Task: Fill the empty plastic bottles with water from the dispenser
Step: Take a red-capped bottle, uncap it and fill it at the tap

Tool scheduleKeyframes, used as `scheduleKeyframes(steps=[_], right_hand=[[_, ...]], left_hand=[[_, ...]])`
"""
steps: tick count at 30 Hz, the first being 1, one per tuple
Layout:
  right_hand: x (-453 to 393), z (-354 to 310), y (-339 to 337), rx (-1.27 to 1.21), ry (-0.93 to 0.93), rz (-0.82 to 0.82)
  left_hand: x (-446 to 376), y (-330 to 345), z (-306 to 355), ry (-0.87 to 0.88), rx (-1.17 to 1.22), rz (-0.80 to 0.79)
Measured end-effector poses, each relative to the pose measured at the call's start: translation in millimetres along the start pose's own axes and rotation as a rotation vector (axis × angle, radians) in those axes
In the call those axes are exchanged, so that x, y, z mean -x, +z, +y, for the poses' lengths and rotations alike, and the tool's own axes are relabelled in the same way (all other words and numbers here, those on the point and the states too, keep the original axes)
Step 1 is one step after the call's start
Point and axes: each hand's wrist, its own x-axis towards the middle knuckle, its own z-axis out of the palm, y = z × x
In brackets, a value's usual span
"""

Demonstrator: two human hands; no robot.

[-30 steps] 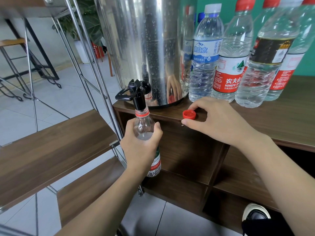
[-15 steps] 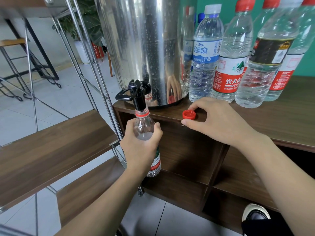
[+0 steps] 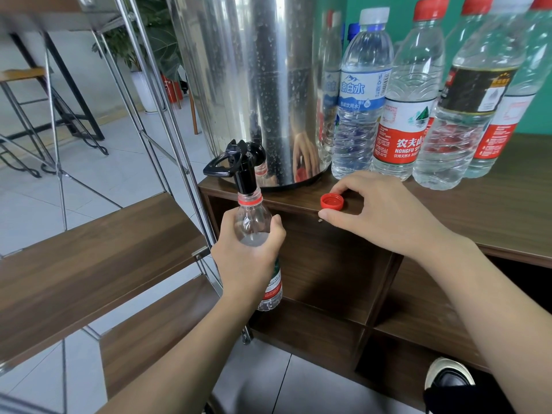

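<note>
A steel water dispenser (image 3: 257, 85) stands on the wooden cabinet (image 3: 493, 210), and its black tap (image 3: 239, 165) juts over the front left corner. My left hand (image 3: 248, 258) grips a clear plastic bottle (image 3: 254, 222) with a red neck ring, its mouth pushed up onto the tap's spout. Water fills the bottle up to its shoulder. The bottle's red cap (image 3: 331, 201) lies upside down on the cabinet edge. My right hand (image 3: 379, 213) rests there, with thumb and forefinger curled round the cap.
Several capped water bottles (image 3: 406, 115) stand in a row right of the dispenser. A metal-framed rack with wooden shelves (image 3: 89, 252) stands at the left. Open cabinet compartments (image 3: 328, 270) lie below. A shoe (image 3: 448, 375) shows at the bottom right.
</note>
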Motion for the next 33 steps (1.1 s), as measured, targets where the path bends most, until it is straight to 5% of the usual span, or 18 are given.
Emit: scheduleKeyframes(steps=[33], right_hand=[[-0.3, 1.1, 1.0, 0.025, 0.0, -0.008]], left_hand=[[-0.1, 0.3, -0.6, -0.02, -0.012, -0.001]])
